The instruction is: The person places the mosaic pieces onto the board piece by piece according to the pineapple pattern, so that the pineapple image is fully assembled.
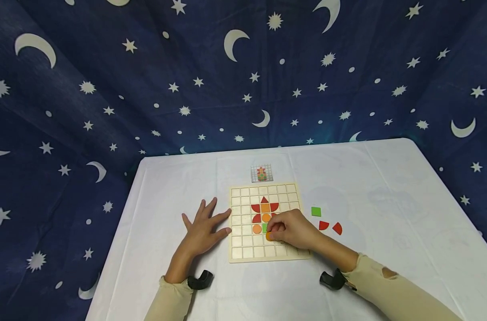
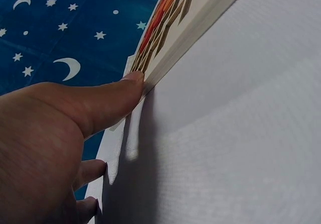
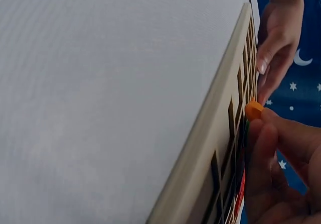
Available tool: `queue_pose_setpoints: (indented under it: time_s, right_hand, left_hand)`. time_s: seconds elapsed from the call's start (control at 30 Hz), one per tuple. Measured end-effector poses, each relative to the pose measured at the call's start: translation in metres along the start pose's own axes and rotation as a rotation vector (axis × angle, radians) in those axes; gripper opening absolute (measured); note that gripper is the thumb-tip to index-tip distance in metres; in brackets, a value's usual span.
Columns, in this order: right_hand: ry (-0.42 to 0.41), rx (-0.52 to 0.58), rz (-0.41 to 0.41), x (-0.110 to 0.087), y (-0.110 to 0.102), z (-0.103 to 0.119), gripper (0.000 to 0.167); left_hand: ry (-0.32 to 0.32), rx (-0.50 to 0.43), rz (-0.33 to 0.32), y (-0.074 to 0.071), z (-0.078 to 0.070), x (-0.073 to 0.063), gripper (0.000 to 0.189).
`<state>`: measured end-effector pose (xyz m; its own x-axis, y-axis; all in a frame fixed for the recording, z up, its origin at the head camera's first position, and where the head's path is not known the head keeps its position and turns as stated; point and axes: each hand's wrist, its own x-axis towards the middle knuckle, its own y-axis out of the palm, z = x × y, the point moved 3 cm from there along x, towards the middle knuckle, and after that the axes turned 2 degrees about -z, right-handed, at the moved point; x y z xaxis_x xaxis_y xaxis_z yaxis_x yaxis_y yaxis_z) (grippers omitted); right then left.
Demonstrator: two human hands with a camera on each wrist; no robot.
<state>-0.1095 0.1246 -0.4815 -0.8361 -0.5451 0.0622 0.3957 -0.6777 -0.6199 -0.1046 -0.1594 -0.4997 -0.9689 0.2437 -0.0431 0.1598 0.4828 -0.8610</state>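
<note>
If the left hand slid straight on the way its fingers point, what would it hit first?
The wooden grid board: the left hand lies flat on the table, fingertips already against the board's left edge, so it would likely push the board.

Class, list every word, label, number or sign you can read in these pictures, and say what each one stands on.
There are none to read. The pattern card above the wooden grid board shows only a small coloured picture, too small to make out any lettering. The blue cloth bears only moons and stars.
</note>
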Motion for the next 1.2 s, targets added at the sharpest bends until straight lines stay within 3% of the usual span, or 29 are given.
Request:
queue_pose_setpoints:
  time_s: [0.17,0.37,0.83,1.07,1.2]
  right_hand:
    - [-0.002,-0.068,-0.020,0.0021,0.0047,0.0045,0.016]
    - [-0.001,-0.189,-0.001,0.0030,0.0061,0.0084,0.010]
    - [0.012,-0.258,0.013,-0.0011,0.0005,0.0029,0.009]
    - [0.017,-0.370,-0.021,-0.0029,0.0041,0.0047,0.015]
    - [0.021,-0.379,-0.033,-0.0035,0.0030,0.0054,0.017]
  left_hand:
    - [0.004,0.002,-0.004,0.0005,-0.0001,0.0007,0.057]
    - [0.005,0.002,-0.010,0.0005,-0.0002,0.0004,0.056]
    - [0.011,0.002,-0.011,-0.0002,-0.0002,-0.0001,0.057]
    - [0.017,0.000,-0.012,0.0006,0.0005,0.0000,0.057]
    - [0.018,0.006,-0.016,0.0010,0.0007,0.0002,0.057]
